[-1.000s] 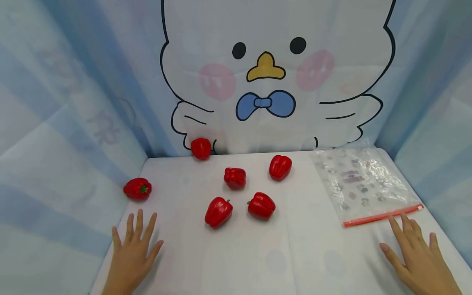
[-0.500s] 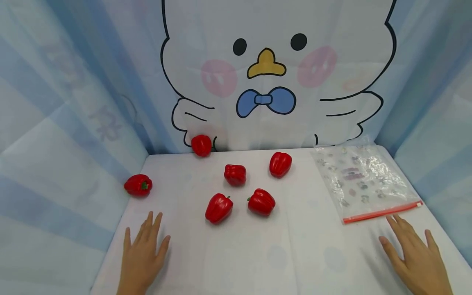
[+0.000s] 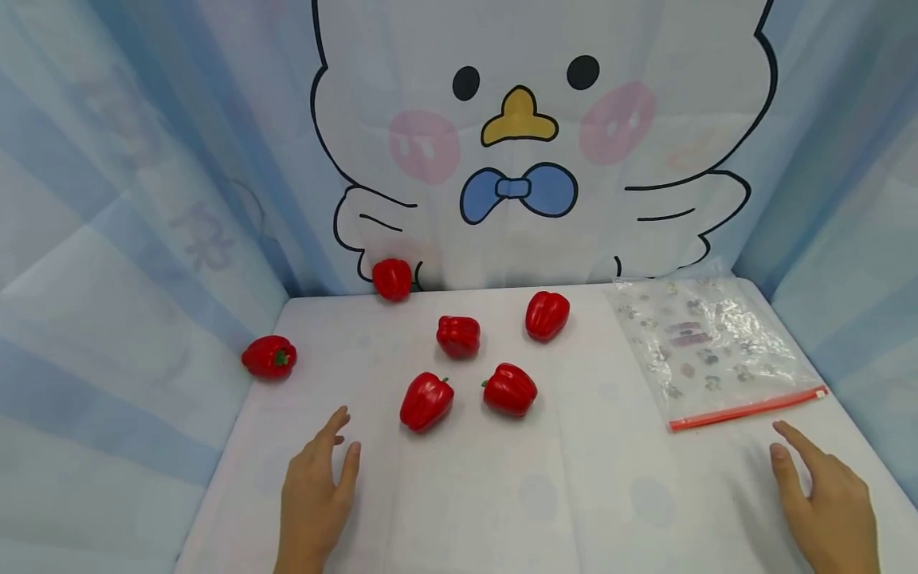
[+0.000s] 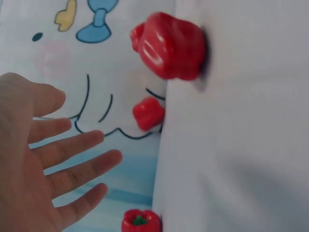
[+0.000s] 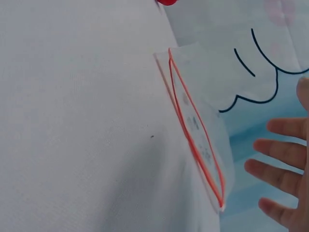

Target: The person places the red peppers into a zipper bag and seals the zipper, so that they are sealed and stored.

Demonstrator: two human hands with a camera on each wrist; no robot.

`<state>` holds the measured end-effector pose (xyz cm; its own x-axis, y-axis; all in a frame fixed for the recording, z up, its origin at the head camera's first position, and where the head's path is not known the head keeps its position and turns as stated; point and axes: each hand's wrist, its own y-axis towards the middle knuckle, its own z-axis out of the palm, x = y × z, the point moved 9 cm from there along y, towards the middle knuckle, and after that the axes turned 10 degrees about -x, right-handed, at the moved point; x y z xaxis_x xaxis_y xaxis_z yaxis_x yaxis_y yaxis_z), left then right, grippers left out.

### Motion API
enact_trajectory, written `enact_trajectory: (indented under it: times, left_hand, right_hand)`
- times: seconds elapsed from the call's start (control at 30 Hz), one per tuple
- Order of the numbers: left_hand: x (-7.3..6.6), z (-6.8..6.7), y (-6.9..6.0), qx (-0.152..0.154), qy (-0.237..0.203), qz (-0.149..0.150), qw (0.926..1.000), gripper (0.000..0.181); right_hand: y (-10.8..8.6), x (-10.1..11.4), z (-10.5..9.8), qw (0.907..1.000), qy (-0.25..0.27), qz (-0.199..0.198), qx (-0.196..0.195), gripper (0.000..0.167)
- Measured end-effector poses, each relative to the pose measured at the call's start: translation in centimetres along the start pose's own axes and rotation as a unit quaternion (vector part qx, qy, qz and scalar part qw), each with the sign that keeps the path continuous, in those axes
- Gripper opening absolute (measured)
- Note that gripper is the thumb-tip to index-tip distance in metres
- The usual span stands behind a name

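Over the table's left front, my left hand (image 3: pixel 315 494) hovers with its fingers extended and nothing in it; the left wrist view shows the fingers spread. Closest on its right lies a red bell pepper (image 3: pixel 426 402) with a green stem. Beside that is a second pepper (image 3: pixel 510 390), with others behind: a middle pepper (image 3: pixel 458 336) and a right pepper (image 3: pixel 547 316). My right hand (image 3: pixel 828 498), holding nothing, is in the air just in front of a clear zip bag (image 3: pixel 717 343). Its red zip edge (image 3: pixel 749 409) faces me, and in the right wrist view the bag's mouth looks parted.
One pepper (image 3: pixel 392 280) sits at the table's back edge against the printed curtain (image 3: pixel 545 239). Another pepper (image 3: pixel 268 357) lies at the left edge beside the side curtain (image 3: pixel 129 319). The white table (image 3: pixel 502 502) spreads between both hands.
My left hand has moved right, towards the peppers, and turned with its thumb side up. The right hand has drawn slightly back from the bag and turned too. Peppers and bag stay put.
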<state>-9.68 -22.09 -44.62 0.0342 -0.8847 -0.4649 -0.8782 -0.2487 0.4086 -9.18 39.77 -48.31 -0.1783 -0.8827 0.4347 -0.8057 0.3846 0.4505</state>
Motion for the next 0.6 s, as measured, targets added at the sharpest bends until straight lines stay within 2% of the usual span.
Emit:
enact_trajectory:
  times: [0.13,0.33,0.5,0.6]
  left_hand:
    - [-1.6,0.4,0.0,-0.017,-0.018,0.005,0.9997,0.052]
    - [-4.2,1.7,0.4,-0.035,-0.051,0.031,0.9976,0.043]
    - [-7.2,3.2,0.4,-0.036,-0.113,0.073,0.9903,0.042]
    - [-9.0,4.4,0.1,-0.014,-0.159,0.09,0.9831,0.043]
  right_hand:
    - [0.0,-0.8,0.5,0.9981,0.032,0.053,0.009,0.045]
    - [0.0,-1.6,1.5,0.995,0.072,0.069,0.005,0.044]
    - [0.4,-2.1,2.4,0.9937,0.073,0.083,0.019,0.049]
    - [0.7,-2.2,2.6,0.9932,0.074,0.086,0.024,0.051]
